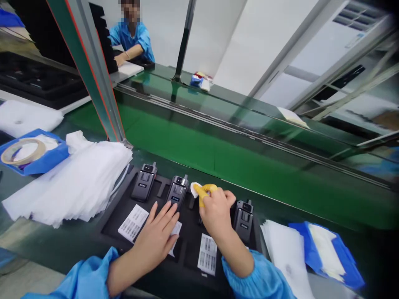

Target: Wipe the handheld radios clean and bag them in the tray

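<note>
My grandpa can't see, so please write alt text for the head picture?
A person's left hand touches a handheld device in a black tray; the right hand, wearing yellow finger covers, holds a white wad.

Blue gathered sleeves (258, 278) — yellow finger cots (201, 192)

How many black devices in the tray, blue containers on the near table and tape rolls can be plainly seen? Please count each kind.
Black devices: 3 (another may hide behind the right hand)
Blue containers: 2
Tape roll: 1
Total plainly seen: 6
</note>
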A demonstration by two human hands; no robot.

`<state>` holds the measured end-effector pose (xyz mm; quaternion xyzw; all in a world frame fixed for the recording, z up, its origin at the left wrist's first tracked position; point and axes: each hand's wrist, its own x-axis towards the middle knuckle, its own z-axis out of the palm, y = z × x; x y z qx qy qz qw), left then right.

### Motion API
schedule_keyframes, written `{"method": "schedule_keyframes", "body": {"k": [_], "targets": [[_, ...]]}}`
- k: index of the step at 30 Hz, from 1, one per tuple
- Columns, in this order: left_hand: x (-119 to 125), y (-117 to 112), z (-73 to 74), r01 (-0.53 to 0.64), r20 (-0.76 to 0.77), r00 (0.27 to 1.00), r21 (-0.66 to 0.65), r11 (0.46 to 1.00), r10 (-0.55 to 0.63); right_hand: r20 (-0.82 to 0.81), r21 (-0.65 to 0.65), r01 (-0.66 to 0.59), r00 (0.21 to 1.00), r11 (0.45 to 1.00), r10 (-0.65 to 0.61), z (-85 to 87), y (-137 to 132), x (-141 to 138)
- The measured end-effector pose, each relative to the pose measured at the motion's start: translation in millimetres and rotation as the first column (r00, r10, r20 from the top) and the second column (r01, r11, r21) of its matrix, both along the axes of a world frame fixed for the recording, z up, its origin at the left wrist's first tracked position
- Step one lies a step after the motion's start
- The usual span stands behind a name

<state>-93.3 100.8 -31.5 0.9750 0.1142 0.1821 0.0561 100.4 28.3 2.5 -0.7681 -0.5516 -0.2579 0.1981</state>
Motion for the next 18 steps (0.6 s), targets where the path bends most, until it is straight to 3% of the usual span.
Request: {"method": "schedule_keyframes", "body": {"k": [7,11,18], "targets": [[1.7,5.2,-7.5,0.001,-0.020,1.000,0.050,0.999,0.000,0.089,-0.191,-0.133,0.984,0.972,0.152,-17.3,41.6,-3.9],[2.8,5.8,-6.3,0.009,-0.019,1.000,0.072,0.997,-0.007,0.107,-0.181,-0.146,0.980,0.973,0.166,-21.2,44.8,-2.1],[5.9,6.9,-1.7,0.005,-0.023,1.000,0.046,0.999,-0.004,0.103,-0.136,-0.065,0.991,0.989,0.079,-24.2,35.4,-7.1]]}}
